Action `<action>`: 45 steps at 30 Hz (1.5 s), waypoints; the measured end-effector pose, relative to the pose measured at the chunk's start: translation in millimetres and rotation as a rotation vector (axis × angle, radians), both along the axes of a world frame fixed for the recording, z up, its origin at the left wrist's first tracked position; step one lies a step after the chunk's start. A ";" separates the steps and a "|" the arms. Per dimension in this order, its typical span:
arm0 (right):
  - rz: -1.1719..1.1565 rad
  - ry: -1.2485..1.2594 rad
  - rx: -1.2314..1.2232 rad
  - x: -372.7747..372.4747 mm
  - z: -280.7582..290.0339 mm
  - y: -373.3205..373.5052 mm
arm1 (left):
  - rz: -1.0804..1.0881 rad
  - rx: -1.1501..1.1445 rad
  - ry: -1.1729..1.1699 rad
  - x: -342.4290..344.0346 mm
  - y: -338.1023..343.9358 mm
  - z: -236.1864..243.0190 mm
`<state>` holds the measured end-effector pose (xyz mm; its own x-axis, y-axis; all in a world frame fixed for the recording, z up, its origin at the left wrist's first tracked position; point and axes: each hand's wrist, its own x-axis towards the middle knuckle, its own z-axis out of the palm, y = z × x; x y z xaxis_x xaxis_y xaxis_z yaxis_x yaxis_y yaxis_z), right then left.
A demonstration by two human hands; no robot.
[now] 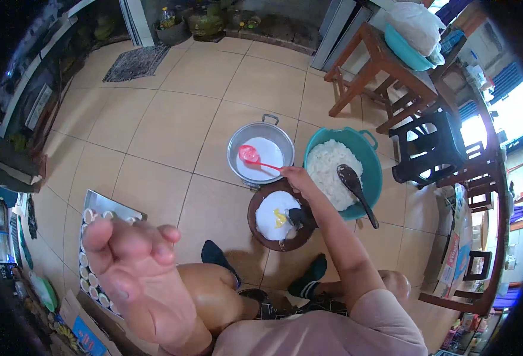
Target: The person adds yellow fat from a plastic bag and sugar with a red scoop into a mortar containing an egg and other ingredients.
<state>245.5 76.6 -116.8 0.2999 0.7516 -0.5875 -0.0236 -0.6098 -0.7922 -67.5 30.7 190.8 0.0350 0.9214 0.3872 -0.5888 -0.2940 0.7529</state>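
Gripping red ladle handle with right hand, closed on it, bowl resting in metal pot of white liquid, ready for scooping; holding left hand raised, open, empty, near camera.

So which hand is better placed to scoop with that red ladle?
Right, probably. The right hand already rests on the red ladle's handle at the metal pot, while the left hand is raised, empty, away from it.

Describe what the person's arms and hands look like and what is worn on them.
Both are bare. The left hand and right hand carry no gloves, rings or watch that show. The right arm is bare up to a short pale pink sleeve; no left sleeve is visible.
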 end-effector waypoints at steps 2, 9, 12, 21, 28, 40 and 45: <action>-0.033 0.051 0.039 -6.3 -9.4 9.1 | 0.015 -0.031 0.013 -3.1 0.8 -0.7; -0.114 0.058 -0.102 8.2 -26.1 20.8 | 0.022 -0.038 -0.003 -5.4 5.3 -4.7; -0.123 0.081 -0.095 16.5 -30.9 18.9 | 0.006 -0.042 -0.005 -2.7 6.4 -4.1; -0.192 0.113 -0.027 29.9 -34.0 19.3 | 0.012 -0.039 -0.003 3.9 4.6 -2.3; -0.244 0.043 -0.033 31.3 -29.1 14.7 | 0.000 -0.046 -0.011 4.6 4.5 -2.9; -0.207 -0.170 -0.030 34.8 -37.7 17.3 | -0.003 -0.045 -0.027 -1.0 2.6 -1.5; -0.158 -0.277 0.011 35.4 -45.8 20.5 | 0.014 -0.040 -0.032 -2.0 1.6 -2.3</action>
